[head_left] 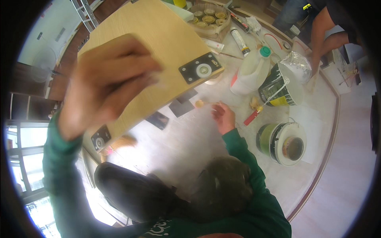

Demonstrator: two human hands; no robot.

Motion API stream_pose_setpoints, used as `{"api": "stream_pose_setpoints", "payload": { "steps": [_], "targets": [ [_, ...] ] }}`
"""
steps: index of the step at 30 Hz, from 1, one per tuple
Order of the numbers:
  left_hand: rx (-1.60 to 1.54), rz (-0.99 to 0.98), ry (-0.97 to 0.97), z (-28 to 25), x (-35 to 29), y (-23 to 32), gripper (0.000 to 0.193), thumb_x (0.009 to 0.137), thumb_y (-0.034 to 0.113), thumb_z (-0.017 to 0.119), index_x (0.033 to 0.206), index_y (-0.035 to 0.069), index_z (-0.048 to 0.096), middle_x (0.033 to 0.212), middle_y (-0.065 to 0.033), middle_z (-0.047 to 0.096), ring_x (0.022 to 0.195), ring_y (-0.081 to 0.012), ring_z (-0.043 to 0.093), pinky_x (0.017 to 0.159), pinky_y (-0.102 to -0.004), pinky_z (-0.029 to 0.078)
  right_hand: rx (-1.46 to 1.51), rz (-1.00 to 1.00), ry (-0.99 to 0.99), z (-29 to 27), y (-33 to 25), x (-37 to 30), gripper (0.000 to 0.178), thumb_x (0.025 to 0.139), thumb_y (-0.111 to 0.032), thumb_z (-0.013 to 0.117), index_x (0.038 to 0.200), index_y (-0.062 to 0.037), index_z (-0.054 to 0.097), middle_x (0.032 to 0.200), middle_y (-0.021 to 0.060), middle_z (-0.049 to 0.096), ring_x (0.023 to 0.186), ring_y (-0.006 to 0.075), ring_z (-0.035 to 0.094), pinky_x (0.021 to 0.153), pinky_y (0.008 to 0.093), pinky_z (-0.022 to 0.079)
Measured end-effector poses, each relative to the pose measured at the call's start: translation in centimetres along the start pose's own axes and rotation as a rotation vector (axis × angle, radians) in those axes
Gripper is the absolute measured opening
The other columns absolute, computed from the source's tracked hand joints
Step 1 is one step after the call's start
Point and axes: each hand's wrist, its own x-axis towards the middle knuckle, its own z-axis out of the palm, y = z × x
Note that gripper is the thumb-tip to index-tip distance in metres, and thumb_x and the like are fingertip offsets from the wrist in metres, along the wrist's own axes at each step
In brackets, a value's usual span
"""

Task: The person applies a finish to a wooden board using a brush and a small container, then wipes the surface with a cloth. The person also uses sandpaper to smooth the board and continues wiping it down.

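My left hand (107,81) is raised over a pale wood-grain panel (158,23), smeared by motion. Its fingertips are drawn together in a pinch; whatever they hold is too blurred to make out. Black plates with white rollers are screwed to the panel's corners, one at the right corner (201,68) and one at the lower left (101,138). My right hand (224,118) is low over the pale work surface, fingers curled at a thin stick with a round tan end (199,104). Dark flat pieces (183,106) and a dark phone-like slab (158,120) lie beside the panel.
To the right stand a white jug with a green cap (254,71), a paint-smeared bucket (283,85) and a green-and-white tub (283,142). A red-handled brush (252,116) lies between them. Behind are a box of cans (209,19) and a sealant tube (239,39). Another person's arm (319,35) reaches in.
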Motion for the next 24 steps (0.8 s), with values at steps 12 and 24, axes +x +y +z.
{"api": "stream_pose_setpoints", "payload": {
  "steps": [12, 24],
  "targets": [
    [0.077, 0.326, -0.167, 8.2, 9.8, -6.2, 0.011, 0.087, 0.009, 0.075, 0.096, 0.004, 0.073, 0.085, -0.0106, 0.062, 0.076, -0.0322, 0.065, 0.067, -0.0431, 0.049, -0.008, -0.076, -0.017, -0.7, -1.2, -3.0, 0.026, 0.098, -0.029, 0.068, 0.109, -0.0056, 0.065, 0.095, 0.0091, 0.075, 0.073, 0.0184, 0.067, 0.069, 0.0297, 0.053],
    [0.001, 0.364, -0.302, 10.1, 11.7, -5.3, 0.006, 0.082, 0.008, 0.075, 0.084, 0.004, 0.071, 0.081, -0.0085, 0.059, 0.073, -0.0313, 0.063, 0.063, -0.0427, 0.048, -0.046, -0.098, 0.012, -1.3, -0.7, -2.1, 0.028, 0.097, -0.030, 0.068, 0.109, -0.0052, 0.066, 0.093, 0.0098, 0.075, 0.069, 0.0170, 0.070, 0.064, 0.0275, 0.053]
  ]
}}
